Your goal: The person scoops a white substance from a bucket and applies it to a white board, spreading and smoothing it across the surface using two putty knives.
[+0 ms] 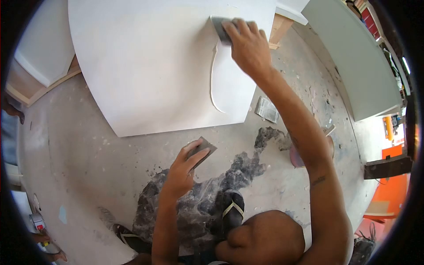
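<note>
- The right hand (251,48) is stretched far forward and clamped on a thin grey blade (221,32), fingers over its back, with the blade's edge down against the white panel (145,66).
- A ridge of filler (212,81) stands on that panel just below the blade, running toward me in a thin, pale line and hooking to the right at its near end.
- The left hand (181,170) is nearer the body, gripping a plate (207,145), also grey, between thumb and fingers; it is held in front of the panel's near edge, apart from it.
- The panel itself spreads ahead of both hands, the right one over its far right part, the left one short of it.
- Under everything is a grey concrete floor (84,150), speckled and scuffed, with a big dark stain (194,201) around the person's sandal (233,206).
- A flat grey block (266,109) lies on the floor just beside the panel's right edge.
- Past it, a pinkish tub (296,157) is half hidden by the right forearm.
- Over on the right stands a long grey-green board (353,57), and beyond the dark beam (388,167) I can see something bright orange (397,176).
- To the left, a white piece with wooden edging (44,48) sits near the panel.
</note>
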The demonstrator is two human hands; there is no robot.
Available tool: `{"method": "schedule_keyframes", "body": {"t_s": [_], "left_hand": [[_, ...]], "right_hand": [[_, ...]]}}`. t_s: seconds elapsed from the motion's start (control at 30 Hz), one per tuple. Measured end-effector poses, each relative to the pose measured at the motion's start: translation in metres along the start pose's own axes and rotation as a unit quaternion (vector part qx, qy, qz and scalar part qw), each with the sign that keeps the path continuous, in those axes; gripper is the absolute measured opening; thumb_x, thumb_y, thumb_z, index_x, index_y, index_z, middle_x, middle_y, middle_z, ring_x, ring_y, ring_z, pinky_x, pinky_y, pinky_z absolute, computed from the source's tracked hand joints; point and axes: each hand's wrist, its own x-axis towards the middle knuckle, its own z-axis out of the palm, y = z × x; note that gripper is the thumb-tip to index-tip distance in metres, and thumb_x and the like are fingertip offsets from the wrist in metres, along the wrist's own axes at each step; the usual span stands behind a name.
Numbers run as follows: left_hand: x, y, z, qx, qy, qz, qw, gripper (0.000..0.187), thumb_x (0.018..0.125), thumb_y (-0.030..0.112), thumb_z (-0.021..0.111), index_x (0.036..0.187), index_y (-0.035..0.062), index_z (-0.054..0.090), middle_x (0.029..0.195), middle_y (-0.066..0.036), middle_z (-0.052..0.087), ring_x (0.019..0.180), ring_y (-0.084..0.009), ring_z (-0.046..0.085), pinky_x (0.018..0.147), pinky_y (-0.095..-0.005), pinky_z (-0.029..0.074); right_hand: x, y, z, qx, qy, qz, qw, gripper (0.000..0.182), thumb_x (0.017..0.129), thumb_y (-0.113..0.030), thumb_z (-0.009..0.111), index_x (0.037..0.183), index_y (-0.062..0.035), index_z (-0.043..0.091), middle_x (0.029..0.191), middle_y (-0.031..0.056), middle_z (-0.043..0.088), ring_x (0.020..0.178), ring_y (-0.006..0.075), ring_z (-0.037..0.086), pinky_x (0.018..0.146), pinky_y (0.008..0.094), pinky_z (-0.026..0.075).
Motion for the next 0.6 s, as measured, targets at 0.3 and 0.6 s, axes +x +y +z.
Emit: {"method": "schedule_keyframes", "body": {"t_s": [0.3, 0.6], "left_hand": [[-0.012, -0.01, -0.004, -0.019, 0.001, -0.006, 1.0, 0.074, 0.073, -0.026, 0.041, 0.133, 0.0118, 0.061, 0.145, -0.012, 0.049, 0.138, -0.0323, 0.046, 0.115, -0.0435, 0.039], [-0.007, -0.016, -0.009, -0.027, 0.007, -0.032, 0.999, 0.071, 0.072, -0.024, 0.042, 0.132, 0.009, 0.062, 0.146, -0.013, 0.047, 0.137, -0.0325, 0.047, 0.113, -0.0429, 0.041]], "right_hand": [[0.034, 0.02, -0.012, 0.012, 0.063, -0.002, 0.998, 0.035, 0.086, -0.006, 0.059, 0.12, -0.0128, 0.066, 0.116, 0.0061, 0.066, 0.103, 0.0301, 0.062, 0.084, 0.0469, 0.05], [-0.072, -0.042, 0.018, 0.033, -0.072, -0.12, 0.99, 0.049, 0.085, -0.012, 0.062, 0.133, -0.0087, 0.056, 0.124, 0.0073, 0.057, 0.101, 0.0235, 0.054, 0.073, 0.0383, 0.049]]}}
